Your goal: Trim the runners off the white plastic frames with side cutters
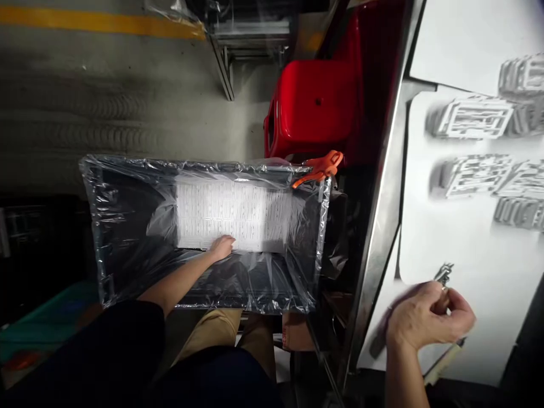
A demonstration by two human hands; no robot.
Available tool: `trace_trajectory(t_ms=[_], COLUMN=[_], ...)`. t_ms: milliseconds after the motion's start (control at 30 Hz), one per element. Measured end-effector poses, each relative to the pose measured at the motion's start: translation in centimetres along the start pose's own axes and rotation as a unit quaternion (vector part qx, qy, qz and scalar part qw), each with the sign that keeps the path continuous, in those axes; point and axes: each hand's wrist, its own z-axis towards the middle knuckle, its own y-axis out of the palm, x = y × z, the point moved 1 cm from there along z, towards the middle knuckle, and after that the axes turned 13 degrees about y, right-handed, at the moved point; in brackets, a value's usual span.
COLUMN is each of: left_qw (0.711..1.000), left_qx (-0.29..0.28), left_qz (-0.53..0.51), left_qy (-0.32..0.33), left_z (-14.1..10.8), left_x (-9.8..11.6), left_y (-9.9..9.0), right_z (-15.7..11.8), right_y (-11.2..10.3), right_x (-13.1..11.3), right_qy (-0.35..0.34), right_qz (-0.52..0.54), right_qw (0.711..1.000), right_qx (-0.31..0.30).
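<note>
- right hand (429, 317): closed, fingers pinched on a small metal piece (444, 275), which sticks up past the fingertips; exact shape too small to tell
- piece is held above a white work surface (471, 249), near its lower edge, not visibly touching it
- left hand (221, 247): open, not gripping, fingers laid on the near edge of a stack of white sheets (233, 215)
- stack looks printed with tight rows of small dark marks; what they are can't be resolved
- stack lies flat in the middle of a dark crate (204, 238), which is lined with clear plastic film (161, 215)
- film wraps over the crate rim, loose and creased at the corners
- orange plastic clip (318, 169) sits on the far right corner of the crate rim
- red plastic stool (314, 102) stands just past that corner, beyond the crate
- grey lattice-shaped parts (470, 116) lie in rows on the work surface, well apart from the right hand, blurred
- separate white sheet (471, 39) lies at the far end of the work surface
- steel table edge (382, 226) runs between the crate and the work surface
- pale strip (442, 362) lies just below the right hand; material unclear
- khaki trousers (216, 334) show below the crate, with a dark garment (85, 351) at lower left
- concrete floor (127, 96) with a yellow line (97, 20) lies beyond the crate
</note>
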Motion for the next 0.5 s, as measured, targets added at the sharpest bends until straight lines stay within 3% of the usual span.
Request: trace_trajectory(t_ms=[100,233,367,500], left_qw=[0.997,0.994,0.990,0.986], left_qx=[-0.014,0.010,0.017,-0.013], left_qz=[0.038,0.096,0.131,0.135], left_qy=[0.059,0.060,0.057,0.095], left_z=[2.0,2.4,1.9,2.0], left_x=[0.7,1.0,0.3,-0.2], left_y=[2.7,4.8,5.2,4.5], right_z=[0.3,0.4,0.2,-0.4], right_y=[0.3,0.6,0.4,0.2], right_x=[0.4,0.7,0.4,-0.3], right_qy=[-0.018,-0.037,-0.051,-0.059], right_qz=[0.006,0.012,0.014,0.008], right_qw=[0.995,0.992,0.993,0.994], right_qx=[0.098,0.118,0.106,0.088])
